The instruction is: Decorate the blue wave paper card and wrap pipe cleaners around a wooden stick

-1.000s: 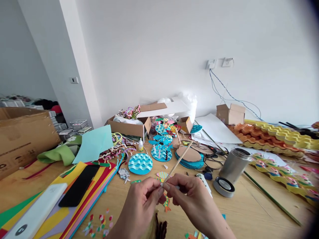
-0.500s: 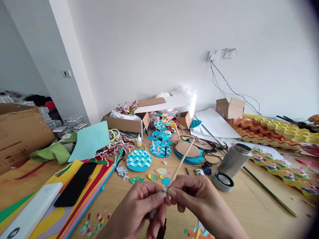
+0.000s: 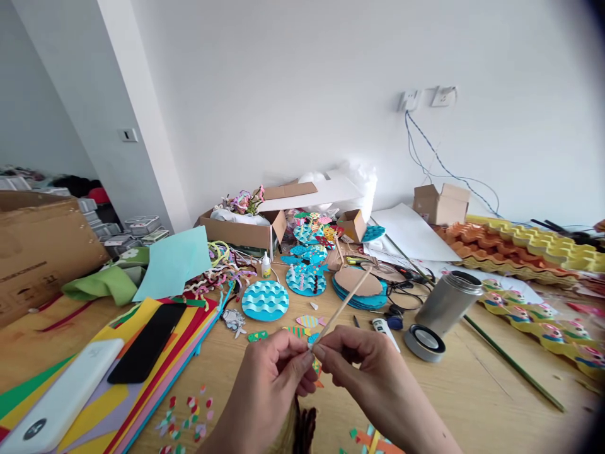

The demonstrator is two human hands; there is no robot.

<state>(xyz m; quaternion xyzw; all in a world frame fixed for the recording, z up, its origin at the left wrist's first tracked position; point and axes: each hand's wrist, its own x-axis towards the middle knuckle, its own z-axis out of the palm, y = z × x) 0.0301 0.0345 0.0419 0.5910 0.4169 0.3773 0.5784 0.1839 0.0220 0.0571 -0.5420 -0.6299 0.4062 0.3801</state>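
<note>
A thin wooden stick (image 3: 348, 298) slants up and to the right from between my fingertips. My right hand (image 3: 366, 360) pinches its lower end between thumb and index finger. Close against it, my left hand (image 3: 276, 372) is closed on a small white strip (image 3: 310, 346) at the stick's end, mostly hidden by the fingers. Below the hands lie dark brown twisted fuzzy coils (image 3: 305, 429). Just beyond my fingers are paper fish, including a pink-and-yellow striped fish (image 3: 309, 321) and a green fish (image 3: 258, 336). A blue disc with paper waves (image 3: 265, 300) lies farther back.
Coloured sheets (image 3: 155, 391) carry a black phone (image 3: 149, 343) and a white power bank (image 3: 66, 394) at left. A steel flask (image 3: 449, 304) and its lid (image 3: 425, 342) stand at right, near a green stick (image 3: 515, 364). Egg trays (image 3: 524, 249) and a glue bottle (image 3: 266, 266) are farther back.
Both hands, still together on the stick, sit slightly higher. My left hand has turned a little, and more of the brown coils shows below it. The camera view has shifted slightly.
</note>
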